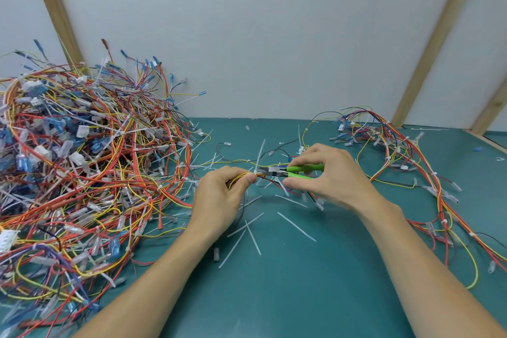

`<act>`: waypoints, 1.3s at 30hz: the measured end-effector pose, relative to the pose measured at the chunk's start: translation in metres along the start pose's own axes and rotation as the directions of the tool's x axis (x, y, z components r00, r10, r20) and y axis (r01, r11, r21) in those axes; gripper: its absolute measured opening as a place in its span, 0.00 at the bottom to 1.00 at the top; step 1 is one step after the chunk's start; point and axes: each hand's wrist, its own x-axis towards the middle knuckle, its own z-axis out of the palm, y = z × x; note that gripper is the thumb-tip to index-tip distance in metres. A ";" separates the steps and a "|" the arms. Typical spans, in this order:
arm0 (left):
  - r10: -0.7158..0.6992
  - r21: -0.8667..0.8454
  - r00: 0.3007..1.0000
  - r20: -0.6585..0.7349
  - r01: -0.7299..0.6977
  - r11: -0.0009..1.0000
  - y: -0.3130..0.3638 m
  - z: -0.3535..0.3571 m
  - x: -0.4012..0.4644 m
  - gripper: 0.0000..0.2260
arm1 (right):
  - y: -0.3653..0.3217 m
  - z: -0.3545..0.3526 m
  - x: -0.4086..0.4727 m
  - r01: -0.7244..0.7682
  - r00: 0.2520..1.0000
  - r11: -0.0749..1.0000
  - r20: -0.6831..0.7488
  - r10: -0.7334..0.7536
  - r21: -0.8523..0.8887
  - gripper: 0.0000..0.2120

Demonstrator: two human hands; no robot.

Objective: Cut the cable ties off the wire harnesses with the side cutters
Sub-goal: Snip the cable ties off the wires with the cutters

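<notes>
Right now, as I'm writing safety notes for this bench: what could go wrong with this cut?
The side cutters bite at the cable tie right beside the left hand fingers, so a slip could nick skin. The tie sits tight on the wire bundle; insulation could get cut. The freed tail might fly off.

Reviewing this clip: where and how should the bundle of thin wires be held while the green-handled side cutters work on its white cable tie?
Pinch the bundle of thin yellow and red wires just left of the white cable tie, coming from the left, as the left hand does. The green-handled side cutters in the right hand come in from the right, needing that side free.
</notes>
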 end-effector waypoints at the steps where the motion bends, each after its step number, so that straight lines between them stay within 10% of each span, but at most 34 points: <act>1: 0.003 -0.002 1.000 0.000 -0.003 1.000 0.000 0.000 0.000 0.05 | 0.000 0.000 0.000 -0.002 1.000 1.000 -0.003 0.002 -0.005 0.17; 39: 0.106 0.114 0.994 -0.032 -0.102 0.988 -0.003 0.001 -0.002 0.04 | -0.009 0.003 -0.003 0.003 1.000 0.999 0.025 -0.002 -0.035 0.13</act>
